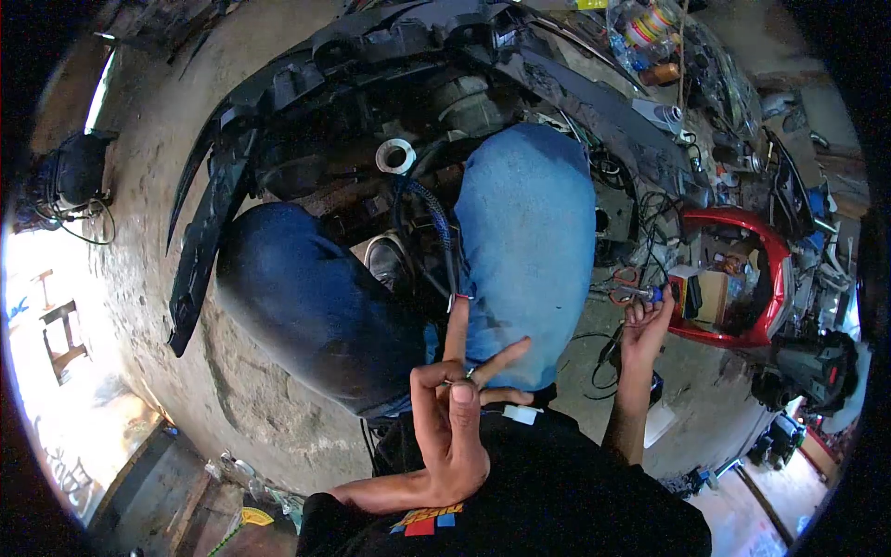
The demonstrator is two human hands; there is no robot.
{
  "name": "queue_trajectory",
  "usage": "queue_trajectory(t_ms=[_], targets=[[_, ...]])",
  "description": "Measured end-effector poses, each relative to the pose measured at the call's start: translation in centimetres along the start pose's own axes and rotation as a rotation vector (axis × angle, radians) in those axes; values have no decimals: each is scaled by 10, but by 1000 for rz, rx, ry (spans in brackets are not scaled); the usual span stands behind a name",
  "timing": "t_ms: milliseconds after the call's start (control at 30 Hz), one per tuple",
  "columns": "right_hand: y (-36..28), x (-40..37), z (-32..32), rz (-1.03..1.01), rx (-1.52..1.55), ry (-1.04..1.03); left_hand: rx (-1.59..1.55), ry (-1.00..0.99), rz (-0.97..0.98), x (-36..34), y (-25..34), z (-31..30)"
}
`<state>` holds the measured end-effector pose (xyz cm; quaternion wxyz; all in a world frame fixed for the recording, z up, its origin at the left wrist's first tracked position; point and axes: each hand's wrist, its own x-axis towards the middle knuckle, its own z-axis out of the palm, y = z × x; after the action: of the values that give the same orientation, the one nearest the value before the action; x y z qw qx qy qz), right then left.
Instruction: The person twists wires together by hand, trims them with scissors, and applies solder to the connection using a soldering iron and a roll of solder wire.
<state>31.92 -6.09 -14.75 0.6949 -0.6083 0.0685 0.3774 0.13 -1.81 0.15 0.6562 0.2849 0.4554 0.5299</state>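
Note:
My left hand (455, 418) is in front of my lap. Its thumb and bent index finger pinch together around something small that I cannot make out, while the other fingers spread out. One fingertip reaches the red-edged lower end of a dark cable bundle (438, 223) between my knees. On the right, beside my knee, my right hand (648, 325) is closed on a blue-handled tool (656, 294), whose far end points left. Scissors with orange handles (626, 278) lie just beyond it.
A dark plastic vehicle frame (325, 70) arches around my knees, with a pale ring-shaped part (395, 157) inside. At right are a red plastic fairing (775, 278), loose wires (657, 215), and a bag of bottles (645, 37).

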Motion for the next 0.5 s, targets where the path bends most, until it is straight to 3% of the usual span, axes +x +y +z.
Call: queue_trajectory(t_ms=[67, 267, 400, 500], targets=[[-1, -7, 6, -25, 6, -37, 64, 14, 71, 3, -6, -3], [-20, -31, 31, -90, 93, -96, 228, 73, 34, -3, -10, -16], [-28, -32, 27, -127, 143, -190, 107, 143, 175, 2, -25, -18], [-38, -40, 37, -122, 166, -218, -92, 216, 136, 5, -18, -8]])
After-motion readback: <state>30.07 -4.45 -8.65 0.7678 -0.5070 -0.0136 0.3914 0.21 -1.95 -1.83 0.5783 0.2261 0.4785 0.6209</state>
